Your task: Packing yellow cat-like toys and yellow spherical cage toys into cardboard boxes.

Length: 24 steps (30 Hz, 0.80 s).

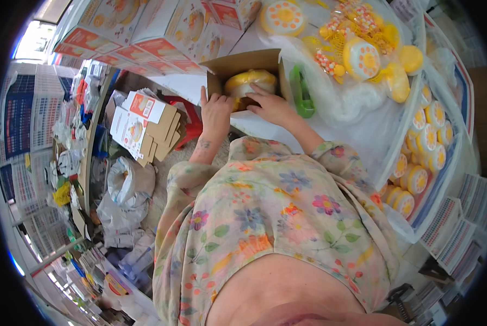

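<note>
An open cardboard box (213, 64) stands near the table's front edge, its brown inside facing me. A round yellow and white plastic item (250, 79), in what looks like clear wrapping, sits in it. My left hand (217, 110) grips the box's near left wall, the index finger stretched along the outside and the other fingers bent over the edge. My right hand (273, 107) reaches in over the near side, its fingers apart and pressing on the item's front. The item's lower part is hidden by the box and my hands.
A green tape dispenser (302, 92) lies right of the box. Behind it spreads clear plastic with yellow and white parts (362, 58). Printed boxes (170, 32) are stacked at the back left. Flattened cartons (145, 127) rest on a red stool (188, 117). A bin (417, 223) holds round yellow pieces (428, 136).
</note>
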Each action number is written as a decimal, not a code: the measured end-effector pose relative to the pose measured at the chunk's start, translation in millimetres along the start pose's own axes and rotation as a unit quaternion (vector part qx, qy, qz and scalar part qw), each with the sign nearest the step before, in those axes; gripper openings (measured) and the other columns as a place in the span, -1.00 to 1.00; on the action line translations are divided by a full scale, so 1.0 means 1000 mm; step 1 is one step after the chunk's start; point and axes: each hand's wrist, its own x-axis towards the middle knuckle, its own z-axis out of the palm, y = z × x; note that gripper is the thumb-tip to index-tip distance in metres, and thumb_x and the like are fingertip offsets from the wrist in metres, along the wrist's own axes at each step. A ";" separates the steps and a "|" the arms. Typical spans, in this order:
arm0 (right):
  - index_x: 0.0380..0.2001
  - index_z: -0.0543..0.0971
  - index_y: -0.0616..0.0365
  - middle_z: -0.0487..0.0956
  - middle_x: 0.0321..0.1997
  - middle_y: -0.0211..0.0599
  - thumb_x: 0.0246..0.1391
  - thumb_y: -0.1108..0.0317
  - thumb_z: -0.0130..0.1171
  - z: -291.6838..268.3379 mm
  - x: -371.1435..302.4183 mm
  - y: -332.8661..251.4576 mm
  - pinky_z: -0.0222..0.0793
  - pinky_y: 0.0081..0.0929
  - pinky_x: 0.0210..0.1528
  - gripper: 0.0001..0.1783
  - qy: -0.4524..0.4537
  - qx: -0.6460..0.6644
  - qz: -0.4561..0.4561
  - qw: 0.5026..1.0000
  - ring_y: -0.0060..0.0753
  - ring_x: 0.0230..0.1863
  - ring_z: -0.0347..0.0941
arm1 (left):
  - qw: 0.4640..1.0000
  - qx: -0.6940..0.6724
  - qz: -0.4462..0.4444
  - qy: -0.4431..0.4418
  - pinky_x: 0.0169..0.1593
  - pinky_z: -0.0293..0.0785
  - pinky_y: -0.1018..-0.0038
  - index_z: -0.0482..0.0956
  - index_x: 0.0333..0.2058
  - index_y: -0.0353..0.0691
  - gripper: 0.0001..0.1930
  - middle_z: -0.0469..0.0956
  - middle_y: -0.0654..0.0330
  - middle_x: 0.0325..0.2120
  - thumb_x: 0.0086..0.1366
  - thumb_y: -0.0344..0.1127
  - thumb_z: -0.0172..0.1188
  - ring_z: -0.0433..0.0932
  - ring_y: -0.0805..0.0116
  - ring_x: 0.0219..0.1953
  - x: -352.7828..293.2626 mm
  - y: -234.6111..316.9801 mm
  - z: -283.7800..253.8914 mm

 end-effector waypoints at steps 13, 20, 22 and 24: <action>-0.15 0.53 0.26 0.56 -0.26 -0.37 0.15 0.40 0.02 -0.130 -0.052 0.149 0.37 -0.59 -0.12 -0.76 0.372 0.389 0.125 0.834 -0.60 -0.25 0.45 | 0.914 -0.299 0.184 0.204 -0.03 0.37 0.23 0.51 -0.26 -0.21 -0.72 0.49 0.17 -0.28 -0.02 -0.53 0.08 0.45 0.17 -0.18 -0.038 0.052 0.006; -0.08 0.48 0.24 0.56 -0.21 -0.37 0.10 0.28 0.08 -0.108 0.000 0.244 0.37 -0.63 -0.16 -0.65 0.249 0.213 0.209 0.921 -0.58 -0.23 0.45 | 0.924 -0.330 0.149 0.120 -0.22 0.45 0.33 0.52 -0.34 -0.21 -0.77 0.53 0.17 -0.37 -0.05 -0.56 0.17 0.50 0.16 -0.30 -0.063 0.065 0.009; -0.07 0.49 0.24 0.57 -0.18 -0.29 0.06 0.27 0.12 -0.110 0.027 0.250 0.38 -0.54 -0.15 -0.62 0.305 0.131 0.197 0.922 -0.45 -0.21 0.47 | 0.929 -0.327 0.139 0.108 -0.26 0.45 0.34 0.53 -0.35 -0.21 -0.77 0.54 0.18 -0.40 -0.06 -0.56 0.17 0.51 0.16 -0.33 -0.065 0.068 0.008; -0.07 0.49 0.23 0.57 -0.17 -0.25 0.04 0.26 0.13 -0.115 0.049 0.252 0.38 -0.50 -0.15 -0.60 0.333 0.092 0.193 0.918 -0.38 -0.21 0.49 | 0.930 -0.325 0.141 0.097 -0.26 0.46 0.34 0.53 -0.35 -0.21 -0.78 0.54 0.18 -0.40 -0.05 -0.55 0.17 0.51 0.16 -0.33 -0.066 0.072 0.004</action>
